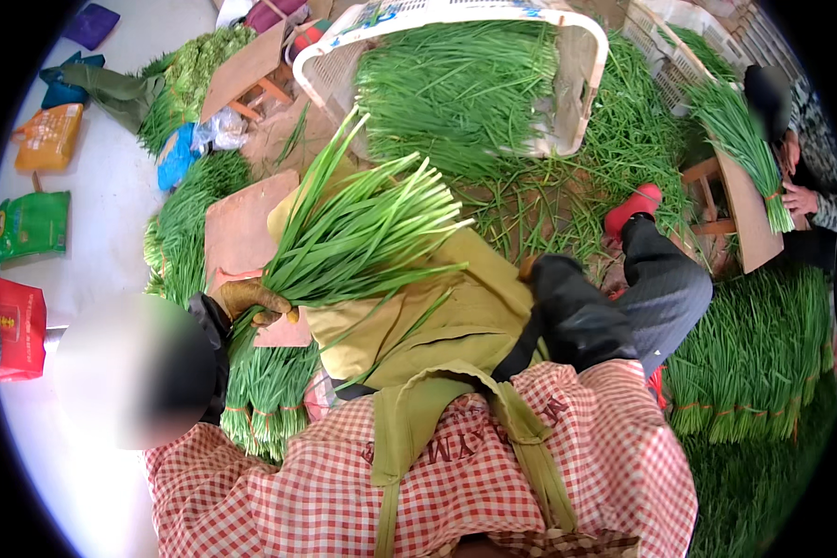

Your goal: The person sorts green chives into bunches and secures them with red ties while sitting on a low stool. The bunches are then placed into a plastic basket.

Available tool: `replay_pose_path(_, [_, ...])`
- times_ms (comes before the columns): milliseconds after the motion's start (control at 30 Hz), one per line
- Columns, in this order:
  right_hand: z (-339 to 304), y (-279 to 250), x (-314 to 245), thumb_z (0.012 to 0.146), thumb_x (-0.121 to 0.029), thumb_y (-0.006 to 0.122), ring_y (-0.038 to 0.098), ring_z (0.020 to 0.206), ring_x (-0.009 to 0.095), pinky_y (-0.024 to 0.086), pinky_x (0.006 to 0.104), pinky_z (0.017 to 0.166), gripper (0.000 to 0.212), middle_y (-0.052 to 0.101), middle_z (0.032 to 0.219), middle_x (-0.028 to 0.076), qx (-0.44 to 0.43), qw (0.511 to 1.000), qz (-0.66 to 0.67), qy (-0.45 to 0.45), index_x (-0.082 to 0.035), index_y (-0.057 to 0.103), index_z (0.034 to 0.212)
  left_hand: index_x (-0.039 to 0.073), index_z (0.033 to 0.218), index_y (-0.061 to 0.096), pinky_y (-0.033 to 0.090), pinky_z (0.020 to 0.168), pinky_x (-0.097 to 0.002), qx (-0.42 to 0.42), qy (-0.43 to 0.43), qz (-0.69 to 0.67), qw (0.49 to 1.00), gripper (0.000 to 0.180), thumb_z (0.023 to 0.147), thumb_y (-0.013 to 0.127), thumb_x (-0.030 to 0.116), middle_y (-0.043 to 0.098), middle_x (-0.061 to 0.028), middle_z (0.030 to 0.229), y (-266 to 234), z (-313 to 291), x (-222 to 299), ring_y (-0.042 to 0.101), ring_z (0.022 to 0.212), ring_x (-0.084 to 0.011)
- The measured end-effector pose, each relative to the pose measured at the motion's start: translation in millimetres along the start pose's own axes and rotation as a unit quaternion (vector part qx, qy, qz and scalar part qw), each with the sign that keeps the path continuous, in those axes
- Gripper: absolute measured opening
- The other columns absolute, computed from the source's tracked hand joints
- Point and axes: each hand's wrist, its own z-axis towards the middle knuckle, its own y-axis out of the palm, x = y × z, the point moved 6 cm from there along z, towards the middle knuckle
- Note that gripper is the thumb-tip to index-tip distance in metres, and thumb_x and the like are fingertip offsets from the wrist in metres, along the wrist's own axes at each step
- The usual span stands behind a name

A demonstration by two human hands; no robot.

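Note:
A loose bunch of garlic chives (363,228) lies across the olive apron (474,321) over my lap, pale cut ends fanned toward the upper right. My left hand (256,302), in a brown glove, is closed round the leafy end of this bunch at its lower left. A few stray leaves hang down over the apron. My right hand (527,269) rests near the apron's right edge, apart from the bunch. Its black sleeve (581,316) covers most of that hand, so its fingers are hidden.
A white plastic crate (590,84) with loose chives (456,84) lies ahead. Left stands a small board (242,219); tied bunches (265,381) are below it. At right, a co-worker's hands (795,186) hold chives (744,139) over another board; tied bunches (744,363) stand nearer.

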Motion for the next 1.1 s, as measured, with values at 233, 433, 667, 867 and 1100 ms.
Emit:
replay_pose_path(233, [-6.6,-47.2,18.7,0.085,-0.024,0.050,0.056,0.110,0.032,0.044,0.0365,0.092,0.042,0.059,0.119,0.019,0.222,0.841,0.493,0.023,-0.004,0.057,0.121,-0.009,0.086,0.061,0.030,0.042,-0.0235,-0.038,-0.003,-0.039,0.999,0.029,0.075,0.068,0.017,0.050,-0.0055,0.054,-32.9,26.6,-28.6,0.042,0.042,-0.0106])
replay_pose_path(433, [-67.4,-79.7,-40.8,0.088,-0.023,0.054,0.061,0.092,0.032,0.047,0.0368,0.087,0.031,0.062,0.108,0.019,0.334,0.857,0.392,-0.004,-0.006,0.062,0.112,-0.005,0.101,0.058,0.036,0.043,-0.0232,-0.097,0.030,-0.074,0.992,0.037,0.073,0.070,0.015,0.065,-0.0117,0.079,-36.0,40.0,-34.2,0.043,0.043,-0.0104])
replay_pose_path(667, [-159.9,-220.7,-88.1,0.088,-0.019,0.060,0.056,0.098,0.019,0.044,0.0299,0.087,0.022,0.065,0.100,0.010,0.492,0.620,0.518,-0.326,0.000,0.067,0.095,-0.001,0.113,0.054,0.036,0.042,-0.0209,-0.044,0.122,-0.004,0.992,0.044,0.074,0.071,0.012,0.066,-0.0133,0.084,-15.1,30.0,-9.8,0.048,0.049,-0.0102])
replay_pose_path(867, [-113.8,-235.6,-141.1,0.079,-0.042,0.066,0.052,0.113,0.031,0.042,0.0377,0.096,0.041,0.057,0.121,0.019,0.474,0.857,0.140,-0.144,-0.005,0.069,0.096,0.000,0.113,0.055,0.038,0.042,-0.0205,-0.006,0.144,0.025,0.989,0.041,0.076,0.070,0.011,0.066,-0.0126,0.085,2.0,22.2,2.2,0.053,0.057,-0.0098])
replay_pose_path(1100, [-47.9,-208.3,-128.7,0.080,-0.019,0.062,0.055,0.105,0.034,0.040,0.0369,0.096,0.014,0.061,0.108,0.015,0.341,0.772,0.458,-0.279,-0.010,0.070,0.087,0.001,0.109,0.056,0.037,0.042,-0.0196,0.025,0.131,0.067,0.989,0.038,0.077,0.070,0.015,0.067,-0.0089,0.085,19.3,15.6,11.5,0.053,0.058,-0.0082])
